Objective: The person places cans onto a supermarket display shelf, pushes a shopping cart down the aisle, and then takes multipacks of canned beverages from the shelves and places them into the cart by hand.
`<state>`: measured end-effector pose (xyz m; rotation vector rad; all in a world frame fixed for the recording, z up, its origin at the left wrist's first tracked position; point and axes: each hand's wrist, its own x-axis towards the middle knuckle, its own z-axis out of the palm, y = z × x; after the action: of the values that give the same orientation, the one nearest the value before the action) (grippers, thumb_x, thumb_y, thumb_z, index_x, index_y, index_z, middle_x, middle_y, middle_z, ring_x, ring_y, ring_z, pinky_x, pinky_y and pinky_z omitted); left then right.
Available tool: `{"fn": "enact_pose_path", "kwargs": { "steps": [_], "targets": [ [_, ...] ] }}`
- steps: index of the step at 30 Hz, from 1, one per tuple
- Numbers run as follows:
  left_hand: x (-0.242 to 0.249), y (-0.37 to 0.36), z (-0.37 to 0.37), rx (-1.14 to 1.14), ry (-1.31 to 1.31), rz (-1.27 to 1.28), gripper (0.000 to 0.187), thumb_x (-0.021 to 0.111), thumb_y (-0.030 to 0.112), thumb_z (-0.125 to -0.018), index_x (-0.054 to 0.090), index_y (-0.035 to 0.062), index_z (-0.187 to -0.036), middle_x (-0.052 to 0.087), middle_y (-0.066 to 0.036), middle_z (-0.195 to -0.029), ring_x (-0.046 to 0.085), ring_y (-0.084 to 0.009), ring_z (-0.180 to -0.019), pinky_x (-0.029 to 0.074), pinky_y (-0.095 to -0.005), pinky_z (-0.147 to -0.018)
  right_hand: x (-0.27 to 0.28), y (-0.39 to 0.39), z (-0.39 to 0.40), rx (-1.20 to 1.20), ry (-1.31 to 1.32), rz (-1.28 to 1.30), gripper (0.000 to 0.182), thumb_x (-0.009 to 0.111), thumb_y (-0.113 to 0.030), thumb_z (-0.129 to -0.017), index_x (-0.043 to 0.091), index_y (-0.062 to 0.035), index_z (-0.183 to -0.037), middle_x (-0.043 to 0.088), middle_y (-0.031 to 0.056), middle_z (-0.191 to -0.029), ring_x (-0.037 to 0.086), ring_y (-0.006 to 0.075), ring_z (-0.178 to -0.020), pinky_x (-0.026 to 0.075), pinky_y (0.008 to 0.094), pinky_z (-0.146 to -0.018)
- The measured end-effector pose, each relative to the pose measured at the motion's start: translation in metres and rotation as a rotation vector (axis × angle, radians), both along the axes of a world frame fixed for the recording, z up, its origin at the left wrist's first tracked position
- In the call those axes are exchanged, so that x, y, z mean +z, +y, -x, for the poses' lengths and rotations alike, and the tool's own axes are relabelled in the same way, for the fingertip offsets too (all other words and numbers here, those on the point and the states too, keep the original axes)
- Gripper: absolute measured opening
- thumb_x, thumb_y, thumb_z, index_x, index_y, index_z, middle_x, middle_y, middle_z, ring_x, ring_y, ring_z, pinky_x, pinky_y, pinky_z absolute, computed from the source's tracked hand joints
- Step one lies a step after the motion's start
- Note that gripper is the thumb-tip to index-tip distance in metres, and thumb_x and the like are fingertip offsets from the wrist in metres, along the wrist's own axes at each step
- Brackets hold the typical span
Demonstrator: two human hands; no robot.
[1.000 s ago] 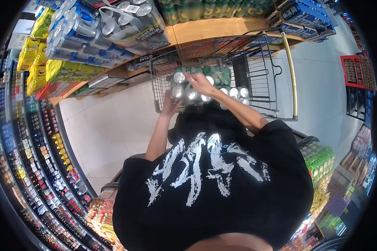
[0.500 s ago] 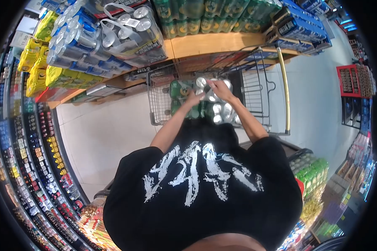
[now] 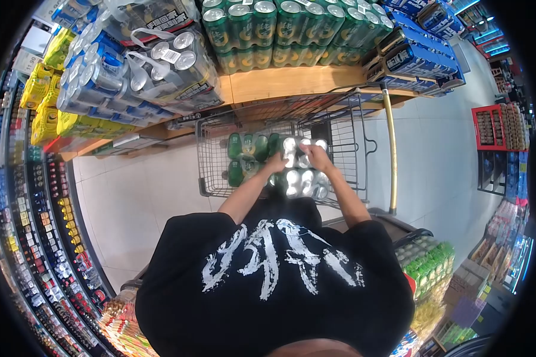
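In the shopping cart [image 3: 201, 169], a shrink-wrapped pack of cans [image 3: 292, 184] stands upright with its silver tops facing me. My left hand [image 3: 275, 163] grips the left side of this pack; its fingertips are partly hidden. Over the can tops on the right, my right hand [image 3: 320, 158] is closed on the pack, its fingers curled in at the wrap. Left of it, green cans [image 3: 242, 172] lie on their sides in the cart.
A wooden shelf [image 3: 298, 83] beyond the cart bears green can packs [image 3: 238, 30], silver can packs [image 3: 178, 59] and blue cartons [image 3: 420, 56]. The cart's yellow handle [image 3: 390, 154] is at the right. Shelves of small goods [image 3: 36, 238] line the left.
My hands, the can pack and the cart appear lower in view, with the shelf also shifted down and slightly left. Both hands stay on the pack.
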<state>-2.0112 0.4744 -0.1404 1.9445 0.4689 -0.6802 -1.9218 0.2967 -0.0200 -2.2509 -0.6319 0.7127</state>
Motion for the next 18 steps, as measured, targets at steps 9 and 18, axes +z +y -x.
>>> {"fn": "enact_pose_path", "kwargs": {
  "steps": [9, 18],
  "targets": [
    [0.000, 0.031, 0.046, 0.126, -0.052, 0.361, 0.058, 0.062, 0.039, -0.090, 0.052, 0.0032, -0.134, 0.062, -0.019, -0.124, 0.061, -0.0344, -0.113, 0.048, -0.0376, -0.095, -0.039, -0.037, -0.008, 0.073, -0.104, -0.165, 0.028, 0.067, -0.006, -0.082, 0.057, -0.0043, -0.107, 0.062, 0.0185, -0.107, 0.057, 0.0385, -0.103, 0.047, 0.0427, -0.087],
    [0.009, 0.102, 0.205, -0.250, 0.243, -0.527, 0.055, 0.050, 0.056, -0.092, 0.051, 0.0250, -0.137, 0.047, -0.010, -0.143, 0.038, -0.0290, -0.137, 0.031, -0.0577, -0.109, 0.064, -0.081, 0.022, 0.119, -0.372, -0.092, 0.061, 0.078, -0.014, -0.075, 0.055, -0.0104, -0.131, 0.050, 0.0155, -0.137, 0.037, 0.0381, -0.135, 0.031, 0.0468, -0.112]
  ]
}}
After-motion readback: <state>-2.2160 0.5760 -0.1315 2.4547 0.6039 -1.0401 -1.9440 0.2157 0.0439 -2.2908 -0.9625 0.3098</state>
